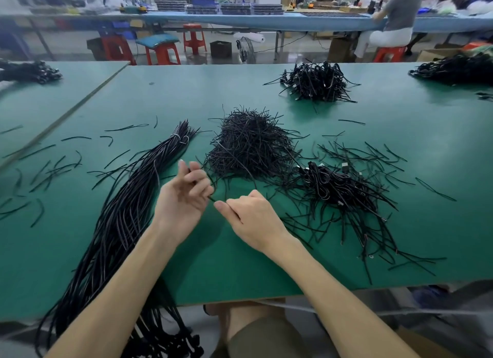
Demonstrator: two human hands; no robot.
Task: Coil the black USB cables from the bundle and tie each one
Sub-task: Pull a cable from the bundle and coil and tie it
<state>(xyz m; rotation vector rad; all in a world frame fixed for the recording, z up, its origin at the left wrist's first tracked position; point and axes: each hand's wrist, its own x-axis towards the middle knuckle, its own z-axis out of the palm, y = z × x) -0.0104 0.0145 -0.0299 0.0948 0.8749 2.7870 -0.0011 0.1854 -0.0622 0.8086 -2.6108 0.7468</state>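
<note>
The long, banded bundle of black USB cables (117, 224) overhung the near table edge, left of the hands. I noted the left hand (184, 194) and right hand (250, 216) each pinching one thin black strand (212, 199). A slip risked losing it among the loose black ties (373, 154).

Hands: 2, the left hand (184, 197) and the right hand (253, 218), w/ 1 black strand (212, 198) between them. Long cable bundle (120, 218): 1. Big pile of short ties (250, 146): 1. Heaps of coiled cables: 1 near heap (338, 189), 1 far heap (317, 82), prob. 2 more at the blurred edges. Also 4 red stools (162, 54).
</note>
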